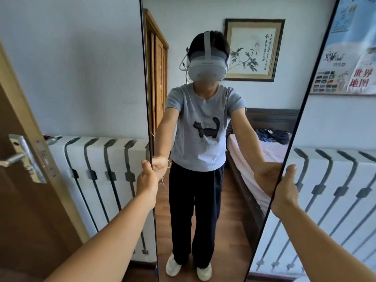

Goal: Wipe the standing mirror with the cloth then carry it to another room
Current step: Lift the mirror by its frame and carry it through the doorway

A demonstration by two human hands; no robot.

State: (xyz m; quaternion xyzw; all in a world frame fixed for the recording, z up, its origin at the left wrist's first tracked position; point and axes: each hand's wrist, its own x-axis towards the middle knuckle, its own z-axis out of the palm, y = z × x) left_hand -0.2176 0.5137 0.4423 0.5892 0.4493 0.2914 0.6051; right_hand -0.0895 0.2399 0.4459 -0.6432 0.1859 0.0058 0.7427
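Observation:
The tall standing mirror (234, 210) with a thin black frame fills the middle of the view, upright and slightly tilted. It reflects a person in a grey shirt and a headset, with a bed behind. My left hand (147, 181) grips the mirror's left edge at about waist height. My right hand (285, 189) grips its right edge at the same height. No cloth is visible; a few loose threads hang by the left hand.
A white radiator (105, 169) runs along the wall behind the mirror on both sides. A brown wooden door (24, 200) with a metal handle stands open at the left. A map poster (350, 58) hangs on the wall at upper right.

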